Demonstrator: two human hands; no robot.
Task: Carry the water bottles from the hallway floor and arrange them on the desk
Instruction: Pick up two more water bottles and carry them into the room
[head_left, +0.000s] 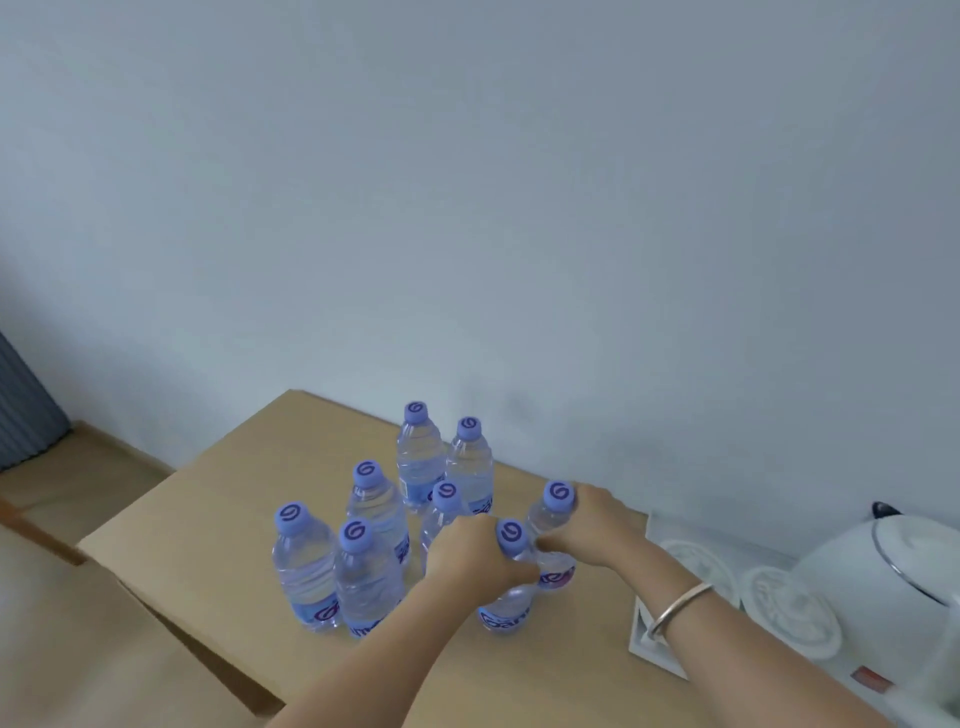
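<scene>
Wooden desk against a pale wall; eight water bottles upright, clustered mid-surface; white kettle at right. Left hand and right hand each curled round a bottle's neck and shoulder. Clear plastic, lilac caps, blue labels; likely full, moderately heavy, thin-walled, slippery; best gripped below the cap.

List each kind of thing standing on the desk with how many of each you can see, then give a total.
Water bottles: 8, two of them gripped by the left hand and right hand
Kettle: 1
Tray: 1
Upturned cups on the tray: 2
Total: 12
</scene>
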